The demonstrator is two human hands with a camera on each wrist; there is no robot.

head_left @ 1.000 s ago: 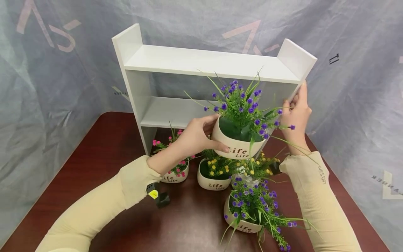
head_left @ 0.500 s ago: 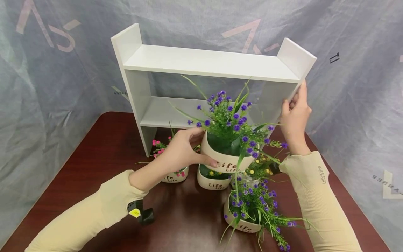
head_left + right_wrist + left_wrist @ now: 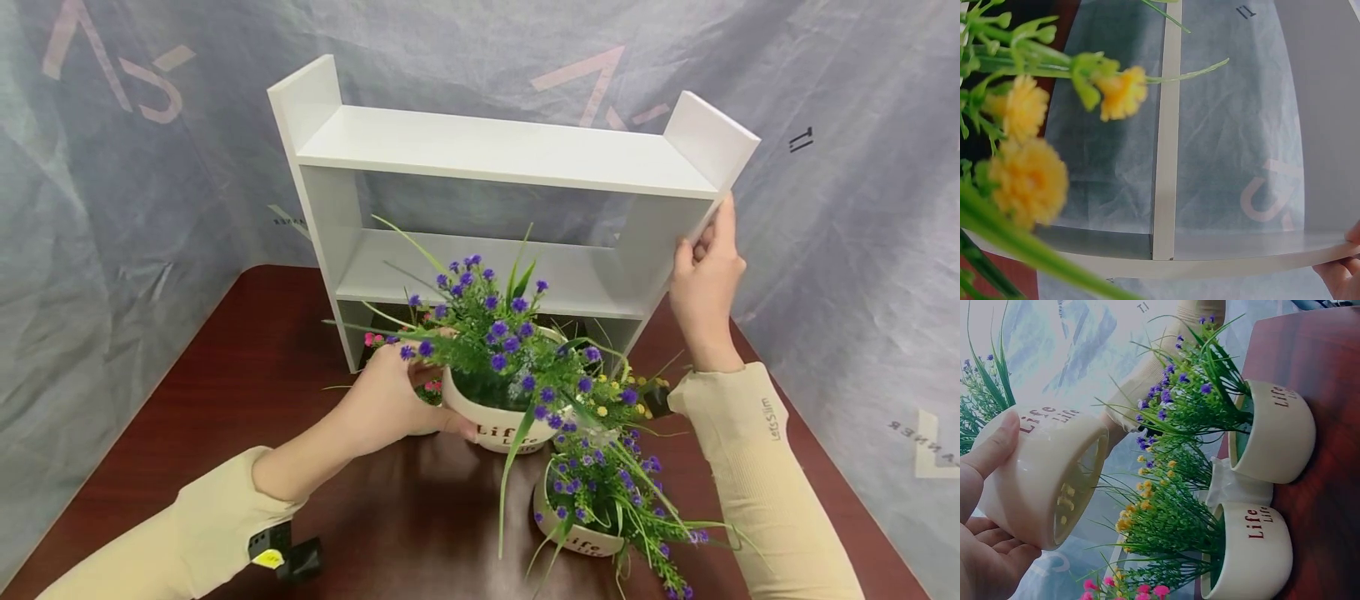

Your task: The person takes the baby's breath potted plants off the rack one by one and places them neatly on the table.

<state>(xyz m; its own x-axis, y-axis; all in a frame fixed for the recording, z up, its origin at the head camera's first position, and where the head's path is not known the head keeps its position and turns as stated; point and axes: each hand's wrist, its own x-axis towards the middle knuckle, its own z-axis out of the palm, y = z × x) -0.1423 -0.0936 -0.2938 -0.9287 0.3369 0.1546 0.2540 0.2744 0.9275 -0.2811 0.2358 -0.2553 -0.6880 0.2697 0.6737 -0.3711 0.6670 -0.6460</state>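
Note:
My left hand [image 3: 390, 404] holds a cream flowerpot [image 3: 491, 421] of purple artificial flowers, thumb across its "Life" lettering. In the left wrist view this flowerpot [image 3: 1041, 481] is up off the table, its hollow underside showing. My right hand [image 3: 707, 287] grips the right side panel of a white two-tier shelf [image 3: 502, 154]; the right wrist view catches its fingers [image 3: 1335, 272] at the panel's edge. A second purple-flowered pot [image 3: 577, 533] stands on the table nearer the front. Yellow-flowered pots stand behind it, one plainly seen as a cream pot [image 3: 1254, 556] in the left wrist view.
Pink flowers [image 3: 373, 339] show by the shelf's lower left, their pot mostly behind my left hand. Everything stands on a dark red-brown table [image 3: 225, 400]. Grey fabric [image 3: 465, 50] hangs close behind and at both sides.
My left hand has brought the purple-flowered pot down and leftward, from in front of the middle shelf to below it. My right hand has stayed on the shelf's side panel.

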